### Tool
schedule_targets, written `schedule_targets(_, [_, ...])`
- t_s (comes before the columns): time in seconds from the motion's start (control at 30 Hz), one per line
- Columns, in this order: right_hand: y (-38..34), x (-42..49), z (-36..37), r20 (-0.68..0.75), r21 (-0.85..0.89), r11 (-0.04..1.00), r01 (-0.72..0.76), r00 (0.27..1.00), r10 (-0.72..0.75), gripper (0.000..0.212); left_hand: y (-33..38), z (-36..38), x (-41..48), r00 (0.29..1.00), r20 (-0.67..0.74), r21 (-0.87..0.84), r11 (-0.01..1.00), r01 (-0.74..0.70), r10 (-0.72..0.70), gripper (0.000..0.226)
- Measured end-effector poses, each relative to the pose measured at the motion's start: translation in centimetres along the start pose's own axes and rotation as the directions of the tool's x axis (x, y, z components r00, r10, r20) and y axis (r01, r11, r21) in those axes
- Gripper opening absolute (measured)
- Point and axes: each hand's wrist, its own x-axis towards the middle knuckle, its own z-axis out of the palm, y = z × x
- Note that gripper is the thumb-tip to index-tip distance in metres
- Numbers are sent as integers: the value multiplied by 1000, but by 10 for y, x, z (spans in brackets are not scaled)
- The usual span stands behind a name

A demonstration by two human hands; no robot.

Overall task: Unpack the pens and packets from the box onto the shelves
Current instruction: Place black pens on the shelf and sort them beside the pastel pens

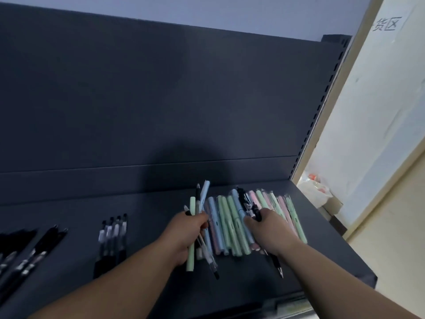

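Pens (232, 222) in soft colours, where are they?
– Flat on the dark shelf (149, 217), near its right edge, side by side. They run from the front edge to the back, far ends leaning a little left.
– And the left hand (184, 233)?
– Its fingers are wrapped round a bunch (192, 208) of pens. They fan out and point at the back.
– The right hand (269, 229)?
– It rests on the pile, fingers curled round a black pen (257, 211), tip toward the front edge.
– Black-and-white pens (112, 236) lie further left, the same way.
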Motion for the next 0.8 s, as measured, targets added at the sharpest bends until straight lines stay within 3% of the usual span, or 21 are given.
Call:
schedule_targets(0.13, [6, 14, -12, 21, -211, 976, 58, 998, -55, 24, 1, 19, -2, 999, -29, -5, 999, -37, 37, 22])
schedule_targets(0.27, [14, 23, -20, 51, -180, 978, 109, 994, -101, 24, 5, 32, -8, 999, -28, -47, 998, -40, 38, 28])
schedule_targets(0.33, [16, 26, -24, 37, -46, 988, 145, 989, -143, 25, 9, 36, -10, 998, -22, -54, 997, -55, 53, 31])
schedule_targets(0.4, [13, 27, -28, 11, 214, 963, 164, 985, -171, 23, 14, 41, -13, 998, -5, -75, 995, -67, 67, 32])
schedule_targets(0.47, [8, 28, -31, 25, 478, 869, 132, 986, -164, 18, 21, 47, -17, 997, 17, -83, 994, -73, 75, 33])
schedule_targets(0.53, [3, 30, -32, 75, 637, 767, 78, 984, -162, 21, 26, 55, -20, 995, 52, -59, 995, -86, 89, 33])
schedule_targets(0.67, [0, 36, -30, 219, 767, 636, -89, 967, -129, 33, 29, 75, -27, 985, 146, -51, 995, -81, 88, 32])
schedule_targets(0.8, [3, 42, -33, 276, 792, 585, -175, 957, -88, 23, 28, 85, -30, 983, 182, -68, 997, -26, 38, 27])
